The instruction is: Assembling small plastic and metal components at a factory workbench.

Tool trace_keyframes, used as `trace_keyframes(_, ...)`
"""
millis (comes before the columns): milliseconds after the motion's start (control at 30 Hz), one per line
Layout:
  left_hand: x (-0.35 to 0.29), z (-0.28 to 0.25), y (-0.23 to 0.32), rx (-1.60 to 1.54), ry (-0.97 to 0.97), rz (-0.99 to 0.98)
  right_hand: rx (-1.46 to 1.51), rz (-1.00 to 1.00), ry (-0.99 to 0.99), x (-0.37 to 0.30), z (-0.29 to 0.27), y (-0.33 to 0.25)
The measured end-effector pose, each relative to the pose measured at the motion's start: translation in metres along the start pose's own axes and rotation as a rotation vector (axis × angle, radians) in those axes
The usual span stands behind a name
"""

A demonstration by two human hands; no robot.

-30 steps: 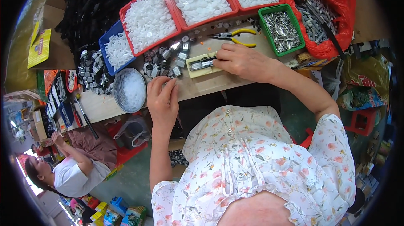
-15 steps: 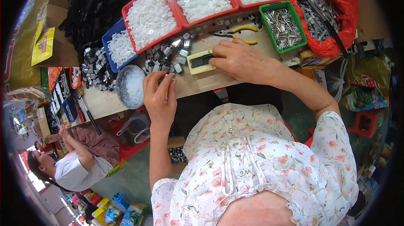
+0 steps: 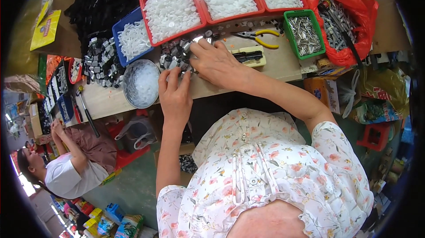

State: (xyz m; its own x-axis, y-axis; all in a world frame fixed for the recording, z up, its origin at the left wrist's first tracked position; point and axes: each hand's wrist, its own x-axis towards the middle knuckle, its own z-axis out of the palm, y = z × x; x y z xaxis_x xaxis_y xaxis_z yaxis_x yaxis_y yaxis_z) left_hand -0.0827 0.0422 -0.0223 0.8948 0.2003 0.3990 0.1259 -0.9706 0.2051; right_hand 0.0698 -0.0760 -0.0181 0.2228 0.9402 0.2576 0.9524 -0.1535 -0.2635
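My right hand (image 3: 218, 63) reaches over a pile of small silver and black metal parts (image 3: 173, 54), its fingers bent down among them. Whatever its fingertips grip, if anything, is hidden. Just left of it, my left hand (image 3: 175, 100) is held at the pile's near edge, thumb and fingers drawn together. Something small may be between them, but I cannot make it out. A cream block (image 3: 258, 62) lies on the table right of my right hand, with a black part (image 3: 249, 56) in its recess; my wrist partly covers its left end.
A metal bowl (image 3: 127, 88) of white bits stands left of my hands. Red trays (image 3: 204, 18), a blue tray (image 3: 118, 33) and a green basket (image 3: 287, 32) hold small parts. Yellow-handled pliers (image 3: 266, 38) lie behind the block. A person (image 3: 73, 174) sits at the left.
My right hand has left the cream block and moved left onto the metal parts. My left hand stays near the bowl, fingers still drawn together. The whole view has shifted slightly.
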Motion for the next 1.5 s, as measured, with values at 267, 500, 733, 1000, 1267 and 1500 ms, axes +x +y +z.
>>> trace_keyframes(267,-0.006,0.011,-0.013,-0.02,0.063,0.042,-0.086,-0.041,0.032,-0.002,0.0,-0.003)
trace_keyframes(500,-0.006,0.017,-0.017,-0.041,0.081,0.061,0.133,-0.111,-0.047,-0.007,-0.003,0.004)
trace_keyframes(733,0.001,0.0,0.006,-0.299,0.256,-0.085,0.163,-0.07,0.177,-0.003,-0.005,0.008)
trace_keyframes(1000,0.007,0.013,0.019,-1.131,0.119,-0.735,0.101,-0.121,0.162,-0.003,-0.014,0.014)
trace_keyframes(1267,0.012,0.0,0.02,-1.295,0.126,-0.835,0.045,0.075,0.141,0.0,-0.008,0.021)
trace_keyframes(1500,0.014,-0.004,0.016,-1.579,-0.054,-0.706,0.531,-0.107,0.13,-0.017,-0.033,0.027)
